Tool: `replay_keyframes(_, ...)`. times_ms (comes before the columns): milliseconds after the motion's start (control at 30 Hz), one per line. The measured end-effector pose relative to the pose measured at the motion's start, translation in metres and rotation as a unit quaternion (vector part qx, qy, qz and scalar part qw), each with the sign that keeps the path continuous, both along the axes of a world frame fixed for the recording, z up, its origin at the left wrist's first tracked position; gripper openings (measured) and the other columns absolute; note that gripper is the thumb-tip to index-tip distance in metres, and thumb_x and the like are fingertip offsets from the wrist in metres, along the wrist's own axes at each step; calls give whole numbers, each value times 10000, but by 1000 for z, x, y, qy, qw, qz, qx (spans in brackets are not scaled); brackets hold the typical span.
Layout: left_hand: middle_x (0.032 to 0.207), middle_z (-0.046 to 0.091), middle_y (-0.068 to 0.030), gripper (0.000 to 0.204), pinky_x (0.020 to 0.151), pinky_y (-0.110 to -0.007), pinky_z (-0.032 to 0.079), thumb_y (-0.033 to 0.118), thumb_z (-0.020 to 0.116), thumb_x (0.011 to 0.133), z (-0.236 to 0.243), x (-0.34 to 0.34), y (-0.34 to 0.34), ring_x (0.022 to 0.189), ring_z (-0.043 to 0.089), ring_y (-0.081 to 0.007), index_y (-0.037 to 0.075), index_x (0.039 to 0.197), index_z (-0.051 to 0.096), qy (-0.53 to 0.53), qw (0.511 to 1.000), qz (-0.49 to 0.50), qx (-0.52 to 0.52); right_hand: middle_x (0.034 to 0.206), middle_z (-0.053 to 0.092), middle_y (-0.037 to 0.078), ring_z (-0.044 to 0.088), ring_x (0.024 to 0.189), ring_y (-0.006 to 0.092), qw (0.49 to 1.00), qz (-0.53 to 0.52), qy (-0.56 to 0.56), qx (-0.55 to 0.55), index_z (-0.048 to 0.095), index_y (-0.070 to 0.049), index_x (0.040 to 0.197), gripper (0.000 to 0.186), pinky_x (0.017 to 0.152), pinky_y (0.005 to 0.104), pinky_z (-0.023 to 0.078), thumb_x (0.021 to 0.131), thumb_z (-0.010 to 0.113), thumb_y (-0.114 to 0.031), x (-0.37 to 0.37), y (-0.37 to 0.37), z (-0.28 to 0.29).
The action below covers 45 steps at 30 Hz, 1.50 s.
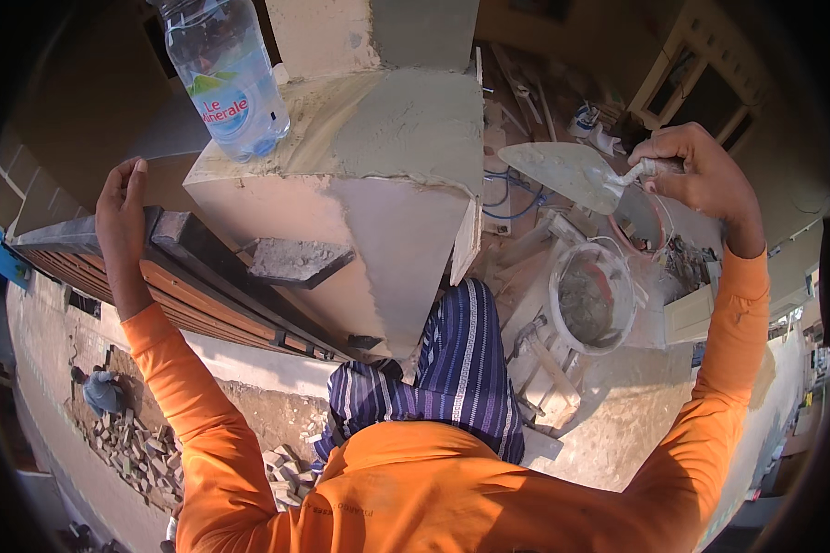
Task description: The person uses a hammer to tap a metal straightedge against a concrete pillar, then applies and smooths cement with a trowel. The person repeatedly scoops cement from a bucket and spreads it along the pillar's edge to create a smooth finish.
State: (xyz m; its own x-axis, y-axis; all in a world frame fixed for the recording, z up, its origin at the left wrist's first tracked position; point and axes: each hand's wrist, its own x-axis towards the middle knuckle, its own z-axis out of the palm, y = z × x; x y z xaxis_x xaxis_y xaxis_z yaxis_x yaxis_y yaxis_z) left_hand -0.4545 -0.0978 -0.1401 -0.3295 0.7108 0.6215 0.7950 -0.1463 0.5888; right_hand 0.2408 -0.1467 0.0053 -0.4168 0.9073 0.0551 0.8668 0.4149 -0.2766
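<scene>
My right hand [701, 175] is closed round the handle of a pointed trowel [563, 173], raised at the right with grey mortar smeared on its blade. My left hand [123, 210] is at the dark top rail of a gate [74, 233], fingers stretched upward and nothing visible in them; whether it rests on the rail I cannot tell. Between my hands stands a masonry pillar [387, 230], partly coated in smooth grey mortar, its ledge patchy. A clear plastic water bottle [226, 88] stands on the ledge's left side. Grey mortar lies on a dark, flat piece [300, 262] beside the gate.
Below right, a white bucket [592, 300] holds grey mortar, near another bucket [638, 221] and wooden planks [553, 369]. Blue cable [512, 189] lies behind. A narrow board [467, 240] edges the pillar. At lower left, a person [102, 391] is beside piled paving blocks [138, 456].
</scene>
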Motion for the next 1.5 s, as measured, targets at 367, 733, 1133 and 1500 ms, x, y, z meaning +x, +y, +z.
replay_keyframes(367,1196,779,-81,445,1063,-298,511,370,706,1121,-6,-13,13,1132,703,-148,-10,1349,747,-29,999,-30,3,947,757,156,727,842,299,985,149,-18,88,813,23,1118,312,769,395,529,818,819,-65,-67,6,14)
replay_keyframes(733,1130,792,-61,441,1027,-308,532,411,712,1106,-11,-8,6,1082,721,-137,30,1319,775,-46,998,-38,27,973,773,179,738,883,364,978,28,-103,181,813,-9,1129,309,819,420,573,831,778,-85,-85,31,18)
replay_keyframes(1133,1147,804,-74,442,1026,-323,542,430,717,1095,-2,7,1,1082,739,-161,48,1308,783,-22,1000,2,14,961,793,212,767,939,424,952,75,-164,249,844,-40,1079,352,879,485,629,785,655,-76,-131,31,17)
replay_keyframes(1500,1192,780,-85,424,1058,-310,514,370,686,1135,3,15,-4,1143,704,-161,2,1338,741,-21,1000,7,-15,922,788,222,758,840,438,969,115,-92,198,816,0,978,287,818,487,617,756,649,-73,-155,27,17)
